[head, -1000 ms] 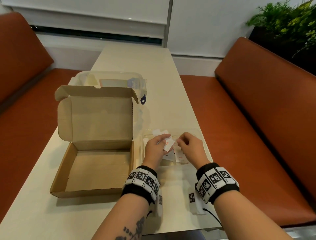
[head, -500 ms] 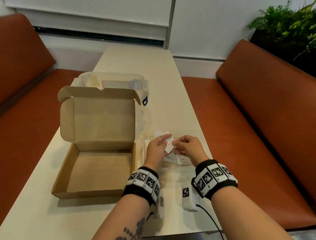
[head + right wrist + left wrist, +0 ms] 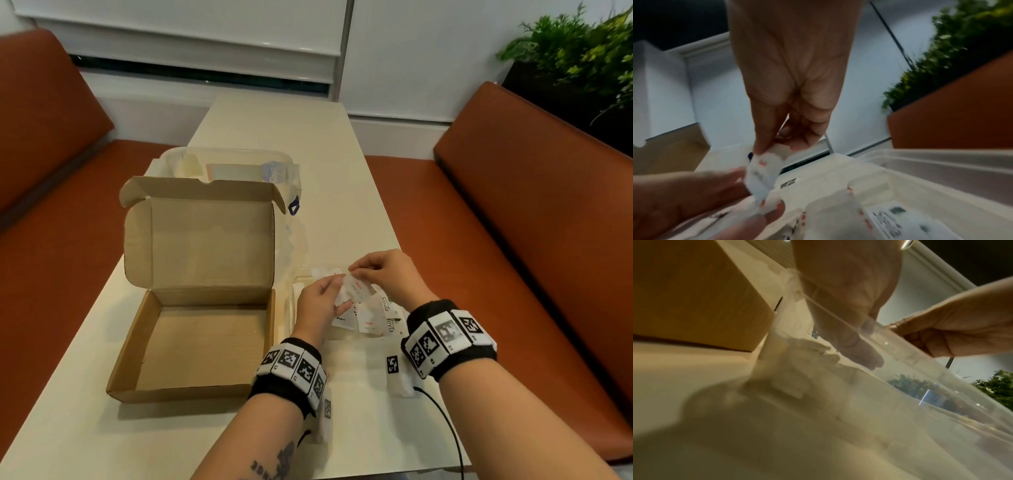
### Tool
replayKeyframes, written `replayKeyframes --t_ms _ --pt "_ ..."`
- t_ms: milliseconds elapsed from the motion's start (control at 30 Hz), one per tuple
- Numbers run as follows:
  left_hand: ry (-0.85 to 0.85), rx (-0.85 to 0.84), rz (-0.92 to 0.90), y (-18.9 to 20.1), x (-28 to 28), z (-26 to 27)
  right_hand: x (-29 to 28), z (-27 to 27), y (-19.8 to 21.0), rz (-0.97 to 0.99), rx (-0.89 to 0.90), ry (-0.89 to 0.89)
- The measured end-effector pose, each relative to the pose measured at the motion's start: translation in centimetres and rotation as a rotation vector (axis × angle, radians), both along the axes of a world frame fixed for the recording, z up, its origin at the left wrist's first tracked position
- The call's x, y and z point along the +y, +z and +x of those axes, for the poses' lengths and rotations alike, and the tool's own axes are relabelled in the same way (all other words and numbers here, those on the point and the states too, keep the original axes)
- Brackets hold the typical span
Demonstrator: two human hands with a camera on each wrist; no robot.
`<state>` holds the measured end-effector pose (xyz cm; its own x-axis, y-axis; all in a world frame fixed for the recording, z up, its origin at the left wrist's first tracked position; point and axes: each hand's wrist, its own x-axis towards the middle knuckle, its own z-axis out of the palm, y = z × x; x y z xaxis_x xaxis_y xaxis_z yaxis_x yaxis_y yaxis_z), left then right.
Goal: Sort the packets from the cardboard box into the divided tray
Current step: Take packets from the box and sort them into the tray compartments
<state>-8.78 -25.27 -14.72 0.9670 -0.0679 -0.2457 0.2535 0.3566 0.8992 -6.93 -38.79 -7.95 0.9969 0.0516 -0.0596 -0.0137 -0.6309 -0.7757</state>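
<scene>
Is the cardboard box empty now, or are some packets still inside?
Empty: the cardboard box stands open and shows only its bare brown floor.

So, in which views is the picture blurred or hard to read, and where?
Head view: sharp, "Stevia" readable on packets in the tray. Left wrist view: dim, soft; the left hand shows hazily through the tray's clear wall. Right wrist view: motion blur on the plant and on the packet the hands pinch.

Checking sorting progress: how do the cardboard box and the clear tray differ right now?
The cardboard box is opaque brown; the clear tray is see-through. The box holds nothing visible; the tray holds white packets. Both hands work over the tray, none over the box. Both sit open on the table.
</scene>
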Motion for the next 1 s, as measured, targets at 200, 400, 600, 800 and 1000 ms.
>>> replayKeyframes --t_ms 200,400,600,800,1000 --pt "0.005 -0.026 -0.041 -0.2 0.0 -0.1 1.3 0.2 -0.3 0.048 -0.039 -0.041" --pt "0.06 0.03 -0.106 -0.3 0.1 0.1 0.6 -0.4 -1.3 0.167 0.037 -0.112" --pt "0.044 0.002 -0.07 -0.4 0.0 0.1 0.4 0.0 -0.4 0.04 -0.029 -0.035" --pt "0.059 0.018 -0.099 -0.3 0.1 0.2 1.0 -0.2 -0.5 0.012 0.025 -0.048" --pt "0.011 0.002 -0.027 -0.5 -0.2 0.0 0.1 -0.6 -0.5 -0.02 0.033 -0.046"
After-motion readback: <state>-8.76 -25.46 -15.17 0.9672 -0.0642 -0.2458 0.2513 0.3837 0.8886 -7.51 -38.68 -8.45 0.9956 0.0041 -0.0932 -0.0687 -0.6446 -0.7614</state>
